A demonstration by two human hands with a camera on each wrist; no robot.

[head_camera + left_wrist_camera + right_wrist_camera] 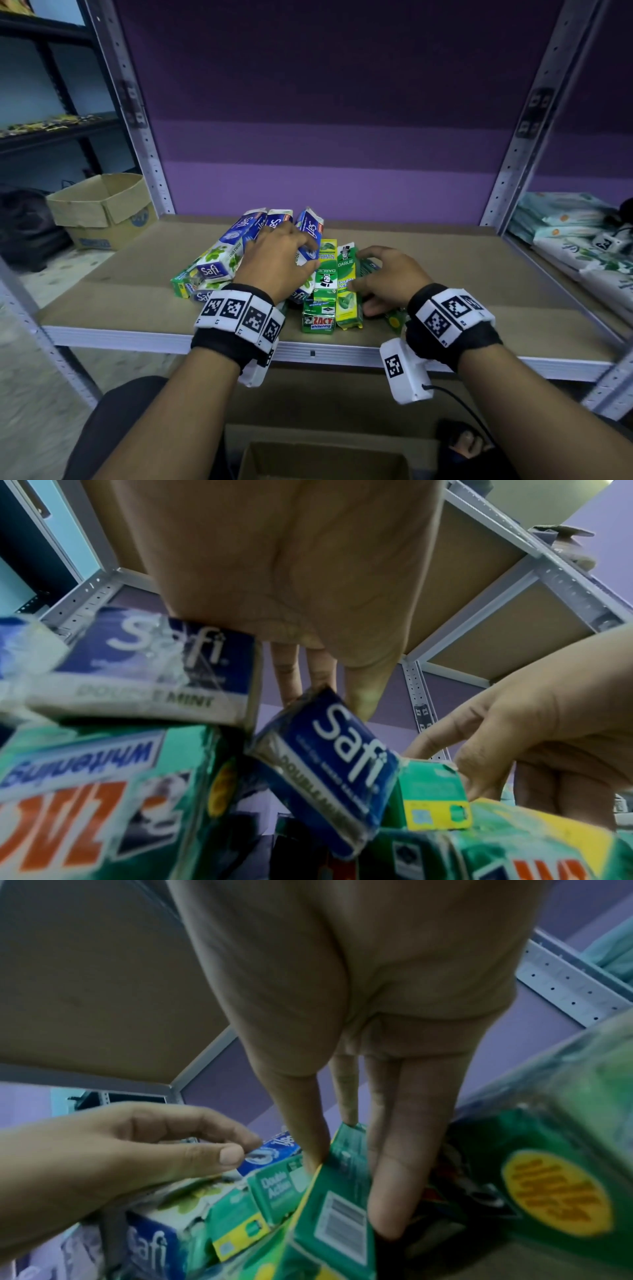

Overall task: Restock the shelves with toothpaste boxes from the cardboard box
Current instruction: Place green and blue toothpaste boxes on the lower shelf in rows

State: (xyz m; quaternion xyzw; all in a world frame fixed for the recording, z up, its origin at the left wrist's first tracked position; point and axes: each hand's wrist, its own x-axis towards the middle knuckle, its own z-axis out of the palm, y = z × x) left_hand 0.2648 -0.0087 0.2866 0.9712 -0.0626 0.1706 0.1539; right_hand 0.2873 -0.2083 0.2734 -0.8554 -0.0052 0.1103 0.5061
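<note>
Already a jumbled pile of toothpaste boxes point(270, 270) lies on the shelf point(479, 274), unsorted. Under the left hand point(274, 260), fingers curl round a blue Safi box point(310, 236); the right hand point(387, 277) rests spread-fingered on green boxes point(346, 284) beside it. Lining up remains.

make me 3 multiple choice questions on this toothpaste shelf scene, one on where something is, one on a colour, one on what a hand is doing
1. Where does the ZACT Whitening box lie?
A. at the shelf's front edge
B. against the back wall
C. on the floor

2. What colour is the wall behind the shelf?
A. white
B. purple
C. red

3. What is the left hand doing?
A. hanging idle below the shelf
B. holding a bottle
C. resting on the Safi boxes with fingers curled over one

Answers:
1 A, it sits at the near edge of the pile, by the metal lip.
2 B, the back panel is purple throughout.
3 C, the head view shows its fingers curled over a blue Safi box.
</note>
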